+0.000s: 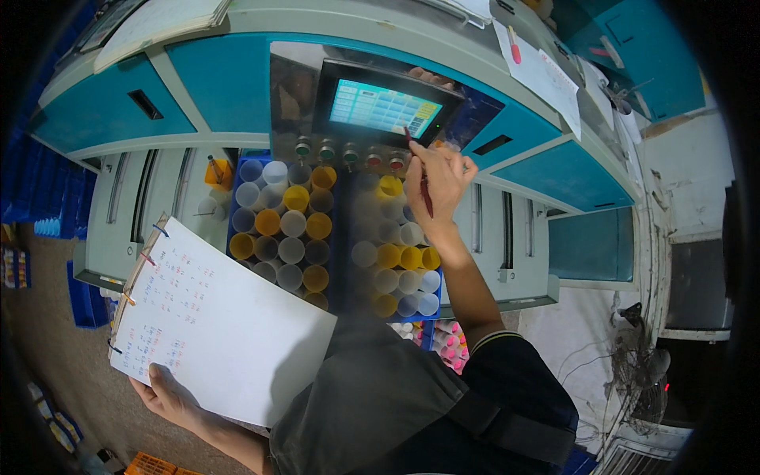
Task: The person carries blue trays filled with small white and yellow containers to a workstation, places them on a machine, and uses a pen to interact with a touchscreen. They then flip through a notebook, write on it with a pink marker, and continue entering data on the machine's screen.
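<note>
My left hand point(168, 397) grips the lower edge of a ring-bound notepad point(245, 332), thumb on top of the page. Handwriting in blue and red runs down the page's left part; the rest is blank white. Reaching up across the machine, my right hand point(440, 180) is closed round a dark red pen point(427, 199). The pen's upper end points at the lit touchscreen point(384, 108), at its lower right; whether it touches the glass I cannot tell. Below the screen sits a row of green and red push buttons point(350, 152).
Blue crates point(339, 237) of upright white and yellow tubes point(293, 226) stand under the panel. An orange-yellow container point(218, 174) is left of them. Papers with a pink-and-white marker point(514, 49) lie on the machine's top right. A fan point(637, 380) stands far right.
</note>
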Demonstrator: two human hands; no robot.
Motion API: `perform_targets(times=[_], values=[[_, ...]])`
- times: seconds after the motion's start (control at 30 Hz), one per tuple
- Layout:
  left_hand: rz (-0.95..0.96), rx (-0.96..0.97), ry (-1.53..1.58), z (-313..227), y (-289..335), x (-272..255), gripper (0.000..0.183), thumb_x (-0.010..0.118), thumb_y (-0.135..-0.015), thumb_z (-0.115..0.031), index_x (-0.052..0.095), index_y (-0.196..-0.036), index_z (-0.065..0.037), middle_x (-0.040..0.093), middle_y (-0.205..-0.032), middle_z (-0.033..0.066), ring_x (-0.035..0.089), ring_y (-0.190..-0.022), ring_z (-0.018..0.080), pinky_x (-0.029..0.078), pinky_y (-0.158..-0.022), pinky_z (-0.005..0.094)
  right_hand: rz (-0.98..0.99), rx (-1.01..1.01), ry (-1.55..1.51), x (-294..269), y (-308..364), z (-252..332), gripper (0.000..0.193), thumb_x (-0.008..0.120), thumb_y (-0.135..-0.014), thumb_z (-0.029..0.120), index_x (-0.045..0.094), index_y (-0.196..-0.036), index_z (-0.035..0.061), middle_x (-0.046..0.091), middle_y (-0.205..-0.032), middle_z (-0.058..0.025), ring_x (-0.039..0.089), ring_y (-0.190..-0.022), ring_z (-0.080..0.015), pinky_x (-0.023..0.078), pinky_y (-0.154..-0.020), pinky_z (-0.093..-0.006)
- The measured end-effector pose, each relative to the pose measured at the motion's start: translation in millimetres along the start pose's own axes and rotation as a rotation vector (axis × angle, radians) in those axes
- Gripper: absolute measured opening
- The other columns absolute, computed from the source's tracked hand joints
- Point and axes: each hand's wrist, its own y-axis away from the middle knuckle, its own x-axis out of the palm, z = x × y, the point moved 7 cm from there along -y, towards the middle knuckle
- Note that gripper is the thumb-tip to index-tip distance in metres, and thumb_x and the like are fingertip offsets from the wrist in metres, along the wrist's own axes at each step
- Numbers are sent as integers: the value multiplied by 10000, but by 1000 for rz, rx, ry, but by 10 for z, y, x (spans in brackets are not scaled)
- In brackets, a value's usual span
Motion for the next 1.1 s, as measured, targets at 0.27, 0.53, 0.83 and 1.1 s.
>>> perform_targets(times=[0.27,0.53,0.83,1.1], values=[[-7,0,0,-39,12,23,513,648,-928,-255,498,-1317,42,641,-1154,155,595,-1043,158,442,-925,305,87,-17,15,11,84,-9,298,692,-711,-22,701,-996,67,607,-767,-36,571,-813,-198,299,-811,-395],[-1,23,113,-40,-11,82,483,649,-926,-216,510,-1304,52,638,-1157,153,595,-1017,155,460,-888,305,-4,-62,-13,52,-230,80,288,696,-731,3,696,-1007,85,594,-779,-38,574,-835,-202,307,-807,-390],[52,63,171,-242,113,264,227,639,-934,-128,586,-1112,4,612,-890,16,500,-697,39,406,-607,197,125,-79,23,42,-24,72,240,687,-843,76,711,-1081,94,664,-860,-56,594,-884,-233,348,-854,-394],[25,-27,273,-318,122,355,398,672,-916,-140,550,-1241,55,673,-1091,108,624,-941,126,491,-818,263,178,-29,-24,53,56,150,224,595,-944,120,688,-1118,14,719,-894,-61,585,-921,-202,309,-910,-388]])
